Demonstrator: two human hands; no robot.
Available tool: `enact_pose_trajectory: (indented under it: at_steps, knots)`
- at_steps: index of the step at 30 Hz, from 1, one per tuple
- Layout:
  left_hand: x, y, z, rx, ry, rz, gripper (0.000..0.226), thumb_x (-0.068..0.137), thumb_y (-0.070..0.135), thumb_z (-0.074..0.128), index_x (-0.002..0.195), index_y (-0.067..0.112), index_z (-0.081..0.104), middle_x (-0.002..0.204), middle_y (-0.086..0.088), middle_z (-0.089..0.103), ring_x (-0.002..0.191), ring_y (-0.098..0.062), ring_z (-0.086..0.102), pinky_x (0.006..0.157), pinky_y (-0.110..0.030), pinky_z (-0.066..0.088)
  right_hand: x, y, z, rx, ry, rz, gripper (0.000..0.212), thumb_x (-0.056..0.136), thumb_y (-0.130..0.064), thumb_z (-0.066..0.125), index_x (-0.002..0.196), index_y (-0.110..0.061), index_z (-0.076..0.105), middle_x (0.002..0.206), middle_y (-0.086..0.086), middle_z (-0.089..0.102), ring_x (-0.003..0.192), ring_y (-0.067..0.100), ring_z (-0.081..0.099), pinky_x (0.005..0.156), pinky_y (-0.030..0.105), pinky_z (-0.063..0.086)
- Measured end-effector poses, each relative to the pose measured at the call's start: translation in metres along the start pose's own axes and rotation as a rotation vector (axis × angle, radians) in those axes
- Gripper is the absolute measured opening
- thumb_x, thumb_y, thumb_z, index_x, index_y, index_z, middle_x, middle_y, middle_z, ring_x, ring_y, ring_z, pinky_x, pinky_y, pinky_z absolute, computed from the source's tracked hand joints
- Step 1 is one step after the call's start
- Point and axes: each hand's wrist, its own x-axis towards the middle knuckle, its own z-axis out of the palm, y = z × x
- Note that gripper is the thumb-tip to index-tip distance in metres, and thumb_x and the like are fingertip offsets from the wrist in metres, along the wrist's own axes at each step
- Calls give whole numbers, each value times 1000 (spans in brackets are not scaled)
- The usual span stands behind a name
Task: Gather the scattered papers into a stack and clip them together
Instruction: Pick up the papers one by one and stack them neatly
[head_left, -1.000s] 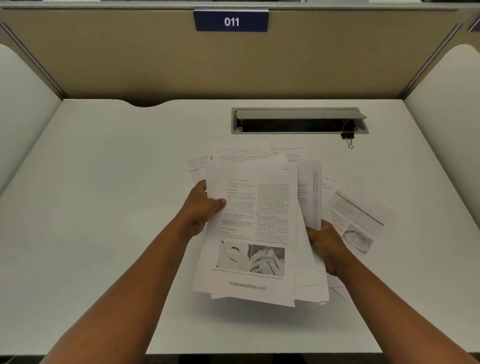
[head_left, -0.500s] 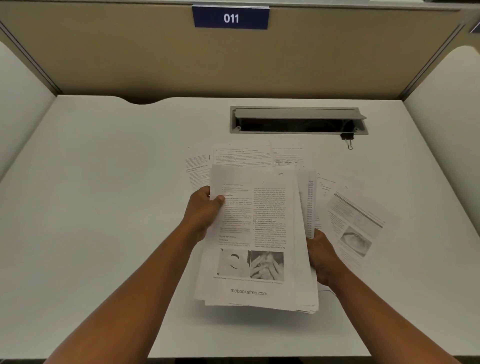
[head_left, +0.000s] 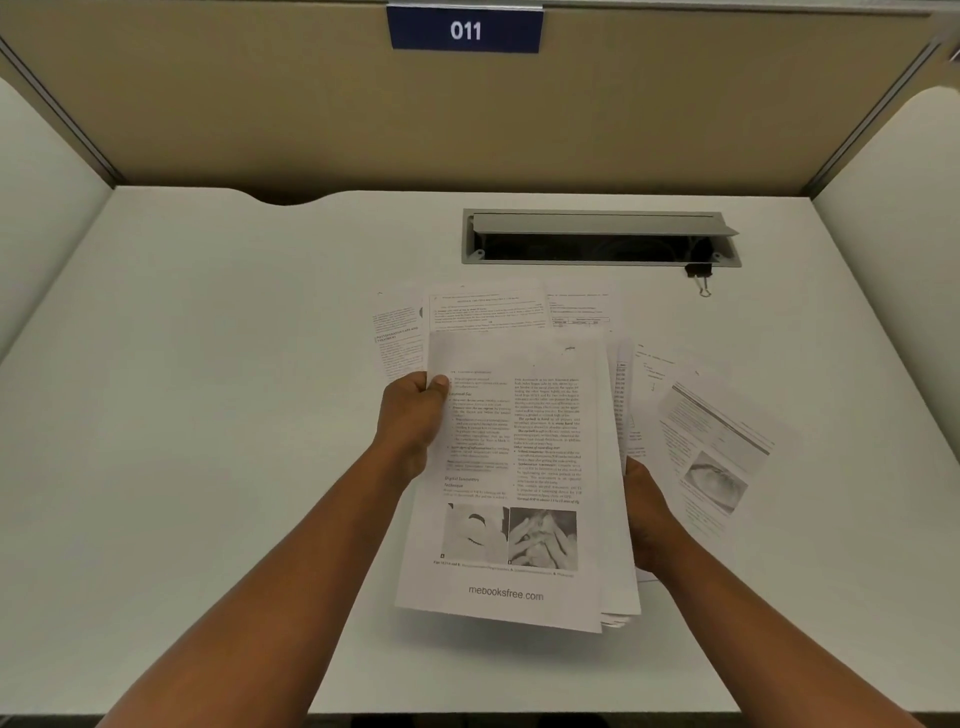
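A stack of printed papers (head_left: 524, 467) is held above the white desk between both hands. My left hand (head_left: 410, 421) grips its left edge, thumb on the top sheet. My right hand (head_left: 647, 512) holds the right edge, fingers hidden under the sheets. Loose sheets still lie on the desk: a few behind the stack (head_left: 488, 309) and others to the right, one with an eye picture (head_left: 711, 447). A black binder clip (head_left: 700, 275) lies by the right end of the cable slot, away from both hands.
The white desk (head_left: 208, 415) is enclosed by a beige back panel with a blue "011" plate (head_left: 465, 30) and white side dividers. A grey cable slot with a raised lid (head_left: 597, 239) is set into the desk behind the papers.
The held sheets have been squared up: the fanned-out edges on the right have drawn in under the top sheet. Both hands have stayed at the stack's edges.
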Motion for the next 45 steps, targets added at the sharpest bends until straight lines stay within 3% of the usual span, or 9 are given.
enact_pose_trajectory:
  at_steps: [8, 12, 17, 21, 24, 26, 34, 39, 45]
  knots:
    - [-2, 2, 4, 41, 6, 24, 22, 106, 30, 49, 115, 18, 64, 108, 5, 69, 84, -12, 63, 65, -28, 45, 1, 2, -1, -1, 9, -1, 23, 102, -9, 51, 81, -11, 61, 61, -4, 66, 50, 2, 62, 49, 13, 49]
    - [-2, 2, 4, 31, 1, 19, 23, 105, 31, 50, 115, 16, 65, 108, 5, 70, 86, -12, 65, 62, -25, 45, 0, 2, -2, -42, -18, -15, 10, 98, -9, 58, 94, -8, 67, 76, 3, 72, 65, 9, 71, 58, 19, 55]
    - [-5, 2, 4, 30, -2, 26, 24, 105, 32, 50, 114, 17, 66, 106, 5, 71, 87, -14, 66, 59, -23, 45, 0, 1, -3, -73, -29, -30, 16, 96, -14, 62, 109, -8, 69, 94, 9, 76, 86, 23, 74, 77, 35, 60]
    - [-4, 3, 5, 37, 3, 19, 24, 105, 32, 49, 113, 16, 66, 106, 4, 71, 87, -14, 66, 64, -26, 47, -3, 0, -1, -72, -24, -13, 14, 98, -8, 54, 96, -14, 66, 73, -7, 74, 69, 9, 71, 62, 18, 55]
    - [-4, 3, 5, 52, 1, 19, 25, 105, 34, 50, 112, 16, 65, 107, 3, 70, 89, -16, 66, 72, -33, 48, -3, 0, 0, -90, -13, -26, 13, 97, -9, 58, 101, -14, 69, 83, -4, 77, 77, 12, 74, 65, 21, 56]
    - [-5, 2, 5, 63, 6, 25, 25, 105, 34, 50, 111, 15, 64, 105, 4, 70, 86, -15, 65, 68, -29, 48, -3, 1, 0, -80, -14, -30, 15, 95, -8, 62, 106, -13, 71, 89, 0, 78, 82, 15, 75, 67, 23, 57]
    - [-7, 2, 5, 28, 7, -13, 18, 104, 31, 53, 107, 17, 64, 99, 6, 70, 83, -16, 67, 57, -25, 46, -4, -1, 4, -33, -19, -2, 13, 90, -6, 68, 97, -15, 72, 78, -2, 77, 72, 15, 73, 61, 23, 55]
    - [-8, -1, 6, 53, -6, -42, 19, 104, 31, 54, 108, 16, 64, 99, 4, 70, 84, -17, 67, 65, -30, 49, -5, -2, 6, -6, -50, -13, 20, 90, -6, 68, 108, -13, 73, 93, 4, 78, 84, 19, 75, 67, 25, 57]
    - [-12, -3, 8, 86, 11, 57, 20, 104, 27, 52, 109, 14, 65, 104, 3, 71, 89, -18, 68, 63, -24, 49, -8, -4, 10, 13, -92, -24, 19, 92, -2, 64, 104, -14, 72, 85, -1, 78, 79, 16, 75, 63, 23, 56]
